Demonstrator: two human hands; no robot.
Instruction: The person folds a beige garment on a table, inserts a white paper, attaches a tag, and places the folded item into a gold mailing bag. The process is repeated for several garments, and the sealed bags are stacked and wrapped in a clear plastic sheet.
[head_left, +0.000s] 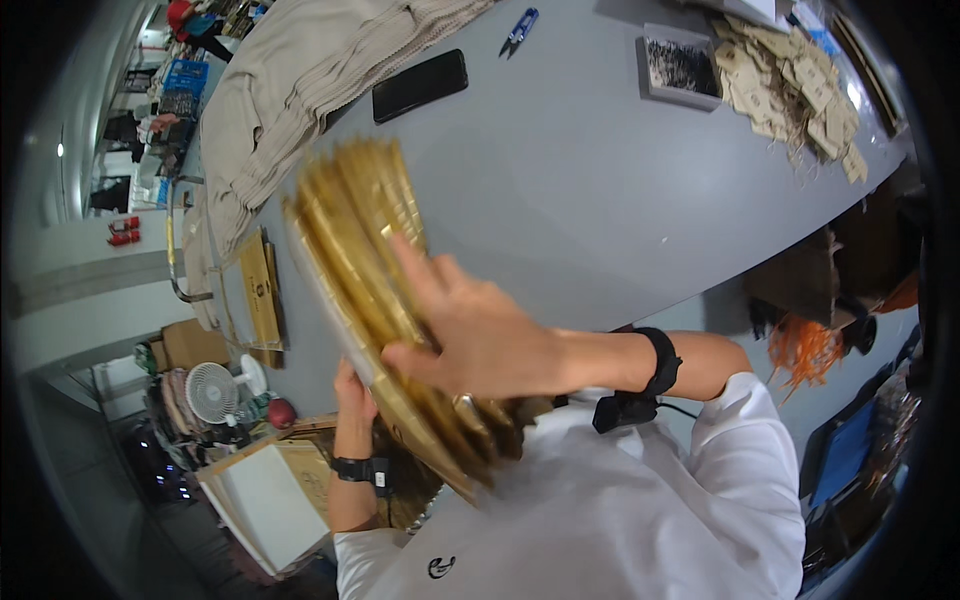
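A thick bundle of glossy gold packaging bags, blurred by motion, is held tilted in front of my chest. My left hand grips its left edge from below, with the fingers mostly hidden behind it. Across the near face of the bundle lies my right hand, thumb and fingers spread; whether it grips the bags is unclear. More gold bags lie at the left side of the grey table.
Folded beige knit garments cover the table's far left. Beyond the bundle are a black smartphone and blue thread snips. A grey tray of small black pieces stands beside piled beige hang tags. A white fan is at lower left.
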